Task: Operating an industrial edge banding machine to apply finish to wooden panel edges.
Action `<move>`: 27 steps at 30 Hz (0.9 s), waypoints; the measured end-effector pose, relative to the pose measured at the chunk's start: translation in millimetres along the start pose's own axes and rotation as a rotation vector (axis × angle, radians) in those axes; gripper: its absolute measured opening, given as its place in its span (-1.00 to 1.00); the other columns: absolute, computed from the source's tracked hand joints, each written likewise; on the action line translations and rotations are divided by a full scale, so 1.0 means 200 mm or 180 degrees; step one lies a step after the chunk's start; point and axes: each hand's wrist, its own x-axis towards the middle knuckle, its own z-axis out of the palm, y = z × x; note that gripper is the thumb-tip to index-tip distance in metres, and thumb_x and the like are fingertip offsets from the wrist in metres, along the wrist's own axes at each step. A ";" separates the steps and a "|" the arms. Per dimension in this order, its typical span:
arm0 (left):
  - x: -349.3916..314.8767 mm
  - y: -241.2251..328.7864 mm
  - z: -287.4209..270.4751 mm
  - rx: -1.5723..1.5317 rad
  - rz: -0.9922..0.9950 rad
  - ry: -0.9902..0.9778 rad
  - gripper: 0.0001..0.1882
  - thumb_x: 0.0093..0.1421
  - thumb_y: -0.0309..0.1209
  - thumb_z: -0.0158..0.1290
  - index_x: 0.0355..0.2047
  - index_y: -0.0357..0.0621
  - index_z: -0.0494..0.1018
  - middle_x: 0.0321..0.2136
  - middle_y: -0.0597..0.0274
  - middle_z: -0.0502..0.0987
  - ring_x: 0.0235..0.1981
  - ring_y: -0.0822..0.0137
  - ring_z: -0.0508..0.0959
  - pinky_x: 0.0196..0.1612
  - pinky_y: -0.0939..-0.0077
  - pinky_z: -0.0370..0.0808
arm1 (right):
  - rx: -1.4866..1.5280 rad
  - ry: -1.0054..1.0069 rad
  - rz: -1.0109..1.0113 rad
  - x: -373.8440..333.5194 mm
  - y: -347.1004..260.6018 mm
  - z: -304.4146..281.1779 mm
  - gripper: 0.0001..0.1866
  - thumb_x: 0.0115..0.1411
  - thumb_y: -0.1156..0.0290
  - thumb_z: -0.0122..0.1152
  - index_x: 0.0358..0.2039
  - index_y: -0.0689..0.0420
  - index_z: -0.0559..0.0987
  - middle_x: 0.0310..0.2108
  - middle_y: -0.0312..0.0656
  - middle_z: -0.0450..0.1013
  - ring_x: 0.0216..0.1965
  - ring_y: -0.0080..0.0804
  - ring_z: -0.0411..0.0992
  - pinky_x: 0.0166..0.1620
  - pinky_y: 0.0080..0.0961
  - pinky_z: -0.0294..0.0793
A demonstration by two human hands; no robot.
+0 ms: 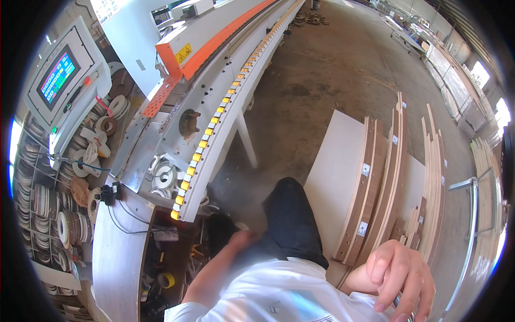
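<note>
My left hand [244, 239] is low in front of my body, beside my dark-trousered leg and near the end of the machine's roller rail [200, 150]. Motion smears its fingers, so I cannot tell what they do. At the lower right my right hand [405, 273] is closed, its fingers curled downward. A small grey, metallic-looking piece shows beneath them; most of it is hidden. Just beyond this hand lie stacks of long brown-edged wooden strips [370, 177] with white labels, on a pale board [335, 155].
A long orange-and-white machine [206, 40] runs away from me, with a control screen [56, 78] at left. Shelves of edging rolls [40, 214] stand beside it. Yellow tape [166, 280] lies in an open cabinet. A metal rail [472, 225] rises at right.
</note>
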 end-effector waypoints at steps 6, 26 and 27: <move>0.00 0.01 -0.01 0.0226 -0.0104 -0.0066 -0.62 0.30 -0.02 0.08 -0.03 0.11 0.64 -0.13 0.01 0.68 -0.07 -0.08 0.66 0.01 0.04 0.57 | 0.0017 -0.0102 0.0057 0.04 0.02 0.01 -0.81 0.29 0.43 0.34 -0.12 -0.14 0.74 -0.23 -0.40 0.70 -0.38 -0.47 0.64 -0.45 -0.57 0.28; -0.02 0.02 -0.04 0.0111 -0.0161 -0.0186 -0.58 0.29 0.01 0.07 0.01 0.10 0.62 -0.09 -0.01 0.67 -0.04 -0.10 0.64 0.06 0.03 0.55 | 0.0072 -0.0347 0.0062 0.09 0.03 0.05 -0.83 0.31 0.39 0.32 -0.13 -0.14 0.74 -0.23 -0.38 0.70 -0.37 -0.45 0.64 -0.44 -0.56 0.27; -0.01 0.01 -0.04 0.0111 -0.0158 -0.0187 -0.58 0.29 0.01 0.07 0.01 0.10 0.62 -0.09 -0.01 0.67 -0.04 -0.10 0.64 0.06 0.03 0.55 | 0.0122 -0.0370 0.0068 0.10 0.04 0.05 -0.83 0.29 0.39 0.34 -0.14 -0.14 0.74 -0.24 -0.38 0.70 -0.38 -0.45 0.63 -0.44 -0.56 0.27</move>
